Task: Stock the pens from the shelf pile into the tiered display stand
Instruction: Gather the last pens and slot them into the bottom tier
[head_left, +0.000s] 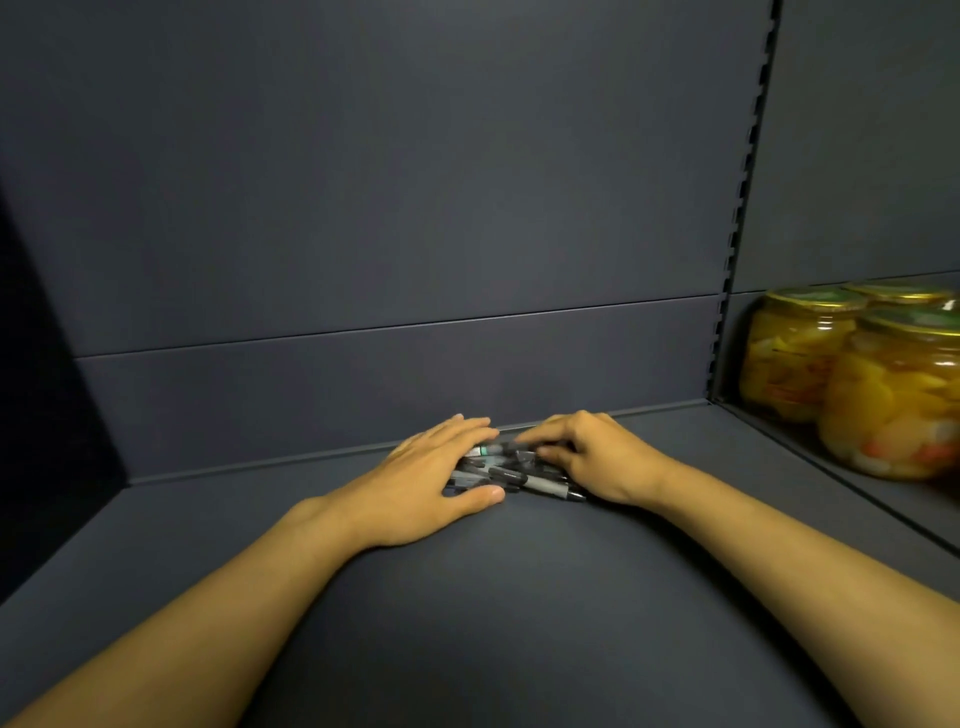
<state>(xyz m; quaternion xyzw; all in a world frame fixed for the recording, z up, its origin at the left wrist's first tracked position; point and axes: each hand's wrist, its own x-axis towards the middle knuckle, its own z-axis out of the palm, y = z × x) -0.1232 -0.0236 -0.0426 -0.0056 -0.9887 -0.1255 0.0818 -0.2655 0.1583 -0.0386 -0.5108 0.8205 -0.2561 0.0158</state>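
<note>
A dark grey shelf (467, 597) fills most of the view, its flat matte deck running back to a panelled rear wall (363, 182) of the same colour. The wall has a horizontal seam low down, and a second ledge line where it meets the deck. At about two o'clock a slotted upright (737, 218) rises along the corner, dividing this bay from the next one. Beyond it, at three o'clock, stand glass jars (841, 374) of yellow preserved fruit with gold-rimmed lids, crowded together on the neighbouring shelf. The far left edge, at nine o'clock, falls into deep shadow.

Right at the centre, close to the rear wall, lies the pile of pens (511, 470), dark-barrelled, tangled and overlapping, one with a greenish band showing. Both bare forearms reach in from six o'clock. The left hand (431, 478) lies against the pile's left side, fingers fairly straight over the top and thumb laid flat on the deck in front. The right hand (592, 457) comes in from the other side with fingers curled down onto the pens, gathering them against the left. No pen is lifted clear of the shelf.
</note>
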